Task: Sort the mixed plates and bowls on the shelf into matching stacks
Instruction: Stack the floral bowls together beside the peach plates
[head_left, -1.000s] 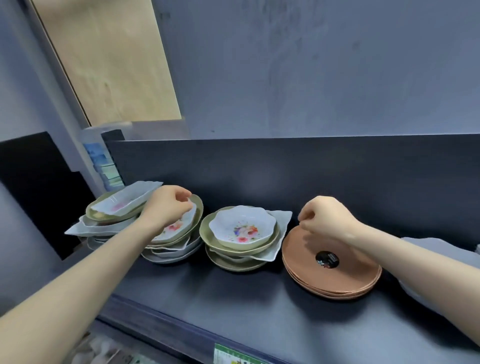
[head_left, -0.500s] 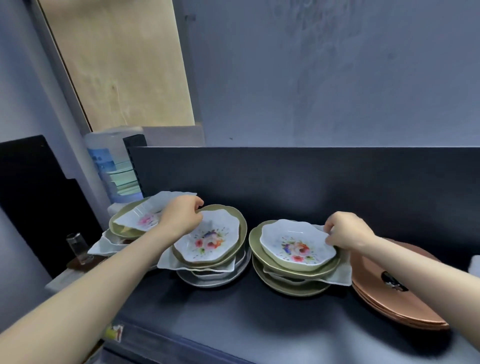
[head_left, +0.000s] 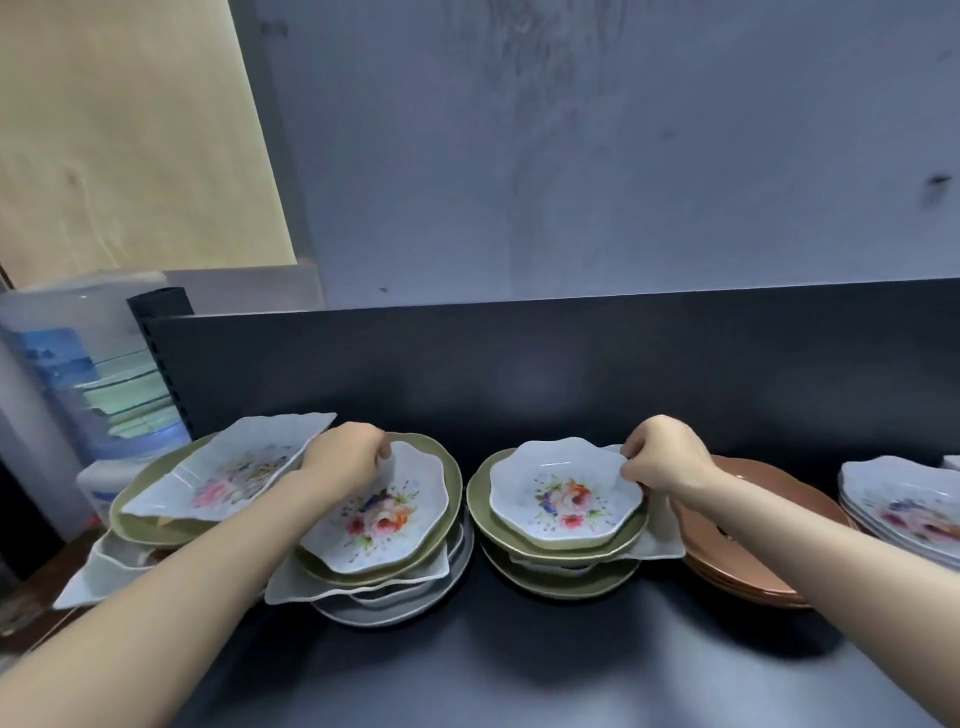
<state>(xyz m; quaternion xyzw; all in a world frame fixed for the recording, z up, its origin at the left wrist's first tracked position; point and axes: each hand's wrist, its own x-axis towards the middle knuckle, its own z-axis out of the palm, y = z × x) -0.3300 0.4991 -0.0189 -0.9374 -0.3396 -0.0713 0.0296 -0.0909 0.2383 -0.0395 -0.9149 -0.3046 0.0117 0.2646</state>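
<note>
Three mixed piles stand on the dark shelf. My left hand pinches the far rim of a white floral bowl that tops the middle pile, over an olive plate. My right hand pinches the right rim of a second white floral bowl on another olive plate. At far left a rectangular white floral dish lies tilted on an olive plate. White square plates and grey plates lie lower in the piles.
A stack of copper-brown plates sits right of my right hand. Further right is a stack of white floral dishes. A water dispenser bottle stands beyond the shelf's left end. The shelf's dark back panel rises behind the piles.
My right hand left the copper plates and moved left onto the rim of the right floral bowl. My left hand stays on the middle pile's bowl. The view has shifted right and closer.
</note>
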